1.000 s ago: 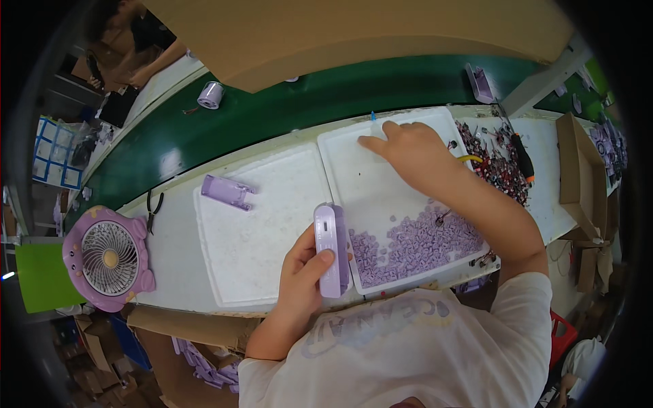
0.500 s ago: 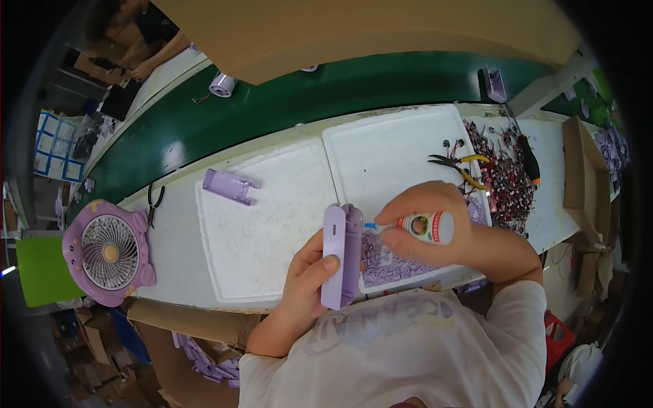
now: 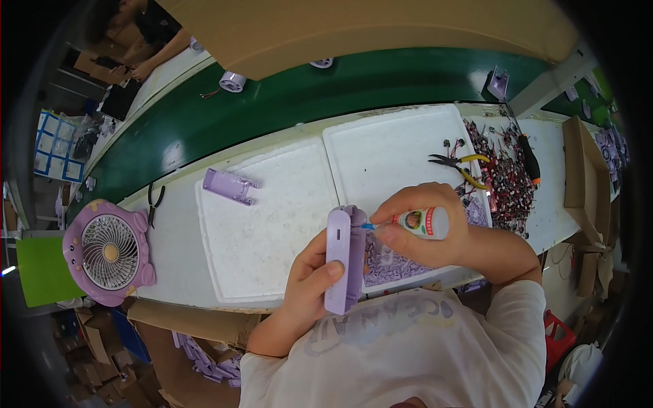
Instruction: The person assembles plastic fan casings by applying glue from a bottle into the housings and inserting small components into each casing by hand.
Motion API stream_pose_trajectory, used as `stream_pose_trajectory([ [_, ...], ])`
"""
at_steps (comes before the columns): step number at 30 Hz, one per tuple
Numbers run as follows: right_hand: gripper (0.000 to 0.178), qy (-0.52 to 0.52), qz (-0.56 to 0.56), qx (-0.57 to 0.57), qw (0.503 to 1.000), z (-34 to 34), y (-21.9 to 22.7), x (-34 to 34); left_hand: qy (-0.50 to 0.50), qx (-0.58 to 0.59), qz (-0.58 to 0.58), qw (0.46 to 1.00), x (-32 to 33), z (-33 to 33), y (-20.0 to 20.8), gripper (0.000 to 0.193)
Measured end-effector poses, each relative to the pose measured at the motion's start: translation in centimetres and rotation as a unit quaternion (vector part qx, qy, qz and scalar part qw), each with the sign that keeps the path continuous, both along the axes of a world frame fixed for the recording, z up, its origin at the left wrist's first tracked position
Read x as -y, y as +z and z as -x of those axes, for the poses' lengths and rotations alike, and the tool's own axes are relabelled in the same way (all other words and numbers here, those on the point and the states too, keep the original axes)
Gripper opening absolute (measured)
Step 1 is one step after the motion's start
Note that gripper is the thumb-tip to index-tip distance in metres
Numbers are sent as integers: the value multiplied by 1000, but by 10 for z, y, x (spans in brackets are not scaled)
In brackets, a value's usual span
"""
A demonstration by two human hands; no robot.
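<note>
My left hand [image 3: 309, 280] grips a long, hollow lavender plastic casing [image 3: 337, 272] upright, its open side turned right and its slotted face turned left. In my right hand [image 3: 409, 247] is a small white glue bottle [image 3: 430, 223] with a red label, tipped sideways. Its blue nozzle [image 3: 368, 226] reaches the casing's open side near the upper end; whether it touches is too small to tell. Beyond my hands, another lavender casing [image 3: 228, 187] lies on the left white foam tray [image 3: 265, 251]. Small lavender pieces [image 3: 401, 270] fill the near part of the right foam tray [image 3: 388, 146].
Yellow-handled pliers [image 3: 469, 160] lie beside a heap of small wired parts [image 3: 507, 183] and a screwdriver [image 3: 528, 160]. At left are black-handled pliers [image 3: 155, 204] and a purple fan [image 3: 109, 251]. A green belt [image 3: 272, 102] runs behind; a co-worker's arm [image 3: 163, 54] shows far left.
The nozzle has moved slightly left, closer into the casing's open side. The casing has shifted a little right and down. Round lavender parts on the belt have travelled right.
</note>
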State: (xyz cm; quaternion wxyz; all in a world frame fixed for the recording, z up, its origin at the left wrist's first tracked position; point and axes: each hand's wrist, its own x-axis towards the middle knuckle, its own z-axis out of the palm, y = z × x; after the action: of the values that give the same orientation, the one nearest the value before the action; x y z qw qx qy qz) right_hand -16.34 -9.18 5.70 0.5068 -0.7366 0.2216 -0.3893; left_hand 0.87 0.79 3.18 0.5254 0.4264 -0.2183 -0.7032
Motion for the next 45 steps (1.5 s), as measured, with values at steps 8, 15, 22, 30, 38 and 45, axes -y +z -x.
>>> stream_pose_trajectory([
  [8,10,-107,35,-61,992,6,7,18,-41,-77,62,994,-1,-11,-12,63],
  [15,21,-186,336,-321,866,24,-59,105,17,-141,87,986,-8,-6,-21,59],
  [22,28,-87,325,-436,835,31,-42,66,-112,-291,193,930,-2,-24,-33,81],
  [30,12,126,314,-402,850,35,-47,25,-110,-253,43,960,-5,-18,-11,101],
  [38,9,104,363,-404,833,28,-42,14,-30,-233,14,972,-4,-19,-26,56],
  [45,15,145,377,-391,827,25,-53,19,-67,-281,23,957,-1,-21,-37,53],
])
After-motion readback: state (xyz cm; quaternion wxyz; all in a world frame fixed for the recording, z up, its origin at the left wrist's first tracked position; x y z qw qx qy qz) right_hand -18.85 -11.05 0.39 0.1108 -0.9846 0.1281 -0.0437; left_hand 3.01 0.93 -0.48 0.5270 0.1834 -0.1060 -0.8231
